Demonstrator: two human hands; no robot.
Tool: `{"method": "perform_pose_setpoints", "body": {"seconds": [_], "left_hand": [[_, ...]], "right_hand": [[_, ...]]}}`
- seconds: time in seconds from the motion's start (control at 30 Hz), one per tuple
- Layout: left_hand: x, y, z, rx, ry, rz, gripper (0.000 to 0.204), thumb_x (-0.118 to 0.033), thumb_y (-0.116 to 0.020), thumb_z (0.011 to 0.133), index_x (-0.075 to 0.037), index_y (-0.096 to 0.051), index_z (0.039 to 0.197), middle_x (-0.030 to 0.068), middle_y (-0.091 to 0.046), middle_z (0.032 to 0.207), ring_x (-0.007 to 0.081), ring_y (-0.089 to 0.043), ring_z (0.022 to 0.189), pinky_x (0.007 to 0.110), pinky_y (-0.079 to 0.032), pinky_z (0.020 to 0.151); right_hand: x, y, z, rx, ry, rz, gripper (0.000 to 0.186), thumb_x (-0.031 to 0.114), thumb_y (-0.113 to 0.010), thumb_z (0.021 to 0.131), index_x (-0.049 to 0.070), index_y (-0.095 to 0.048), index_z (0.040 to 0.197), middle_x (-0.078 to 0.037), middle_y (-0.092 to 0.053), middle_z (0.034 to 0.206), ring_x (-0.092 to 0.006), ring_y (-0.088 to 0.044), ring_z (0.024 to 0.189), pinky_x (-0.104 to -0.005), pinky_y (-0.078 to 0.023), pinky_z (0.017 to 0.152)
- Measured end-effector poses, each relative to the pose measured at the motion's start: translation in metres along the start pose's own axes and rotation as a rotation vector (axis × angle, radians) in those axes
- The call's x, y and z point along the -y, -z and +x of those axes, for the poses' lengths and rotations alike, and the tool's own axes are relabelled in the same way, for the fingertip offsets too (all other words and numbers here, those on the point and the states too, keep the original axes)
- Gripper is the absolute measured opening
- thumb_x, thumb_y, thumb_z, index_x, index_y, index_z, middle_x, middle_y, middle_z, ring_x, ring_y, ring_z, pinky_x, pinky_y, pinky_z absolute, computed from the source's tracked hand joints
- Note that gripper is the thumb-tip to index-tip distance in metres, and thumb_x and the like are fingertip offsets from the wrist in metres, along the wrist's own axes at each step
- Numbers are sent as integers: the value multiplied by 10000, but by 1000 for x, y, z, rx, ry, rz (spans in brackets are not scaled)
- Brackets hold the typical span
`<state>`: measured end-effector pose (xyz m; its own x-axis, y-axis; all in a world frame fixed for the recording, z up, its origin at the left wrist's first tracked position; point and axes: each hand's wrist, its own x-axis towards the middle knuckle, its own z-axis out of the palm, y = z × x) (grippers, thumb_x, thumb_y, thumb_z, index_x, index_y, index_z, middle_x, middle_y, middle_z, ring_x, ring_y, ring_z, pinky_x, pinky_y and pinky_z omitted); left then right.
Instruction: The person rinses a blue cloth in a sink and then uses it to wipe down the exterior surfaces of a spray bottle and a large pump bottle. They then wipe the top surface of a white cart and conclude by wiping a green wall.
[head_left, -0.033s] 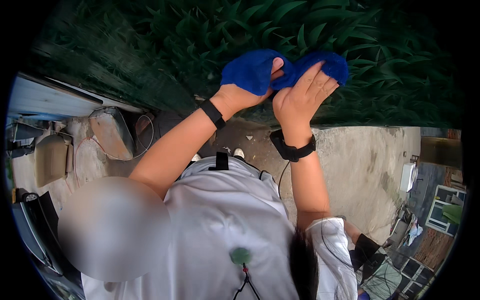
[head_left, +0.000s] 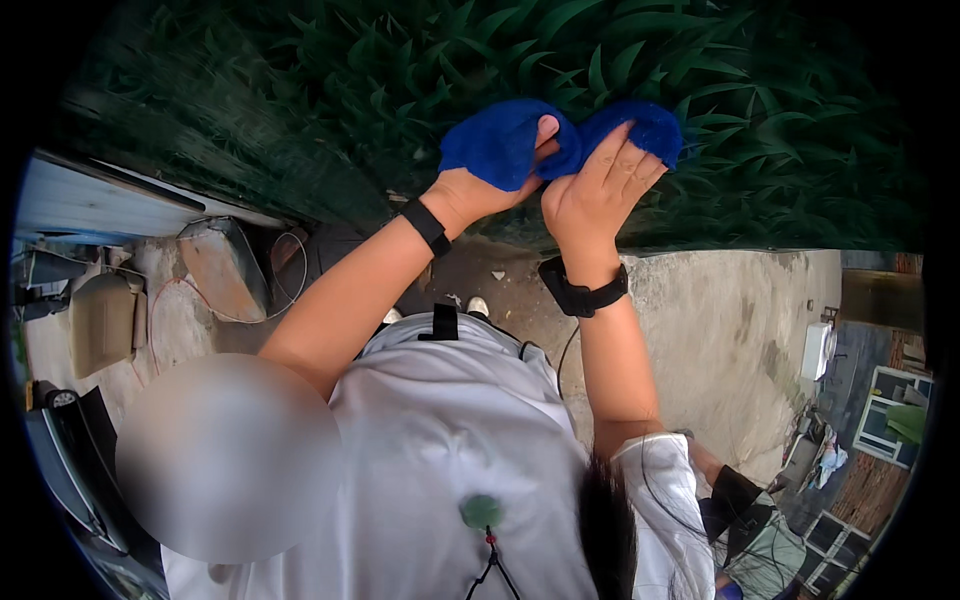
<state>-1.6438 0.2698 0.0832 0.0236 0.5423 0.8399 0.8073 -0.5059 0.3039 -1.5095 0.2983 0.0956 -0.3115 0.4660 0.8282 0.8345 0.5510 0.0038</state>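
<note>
A blue cloth (head_left: 640,125) is bunched against a dark green upright surface (head_left: 400,60) with a pattern of long leaves. My left hand (head_left: 497,185) is wrapped in the cloth's left part; its fingers are covered, and only the thumb shows past the fold. Close beside it, my right hand (head_left: 600,190) grips the right part, its fingers lying together over the cloth with their tips tucked at its edge. Both hands are touching or nearly so. A black band (head_left: 427,228) circles my left wrist, and a thicker black strap (head_left: 583,290) my right.
Concrete ground (head_left: 700,330) lies below the green surface. To the left are a worn box-like block (head_left: 222,268), a tan seat-like piece (head_left: 102,325), a loose cable and a dark car (head_left: 70,460). Part of another person (head_left: 740,515) shows at the lower right, behind my sleeve.
My right hand and its part of the cloth have shifted slightly left, closer to the left hand. The left hand has barely moved.
</note>
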Motion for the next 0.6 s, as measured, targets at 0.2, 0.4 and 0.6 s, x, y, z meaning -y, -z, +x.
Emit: {"method": "perform_pose_setpoints", "body": {"seconds": [0.2, 0.4, 0.6], "left_hand": [[19, -14, -54, 479, 230, 26, 126, -143, -625, 811, -76, -627, 917, 103, -644, 876, 267, -623, 759, 353, -491, 628], [35, -13, -93, 468, 246, -156, 215, -230, -574, 888, -89, -647, 1033, 84, -660, 963, 217, -633, 844, 317, -496, 710], [-8, 11, -14, 353, -116, 59, 341, -211, -622, 854, -140, -577, 1185, 88, -619, 1104, 244, -601, 946, 318, -485, 798]], "right_hand": [[-28, -51, -95, 104, 198, -111, 502, 198, -597, 656, 81, -606, 1144, -8, -543, 964, -211, -510, 968, -486, -296, 1033], [-52, -49, -144, 429, 372, -59, 363, 131, -551, 759, 78, -631, 1109, 10, -604, 971, -140, -542, 901, -352, -363, 1007], [-53, -28, -103, 106, -12, -336, 476, 239, -646, 729, -11, -551, 1123, -176, -505, 1193, -402, -487, 1050, -517, -348, 1005]]}}
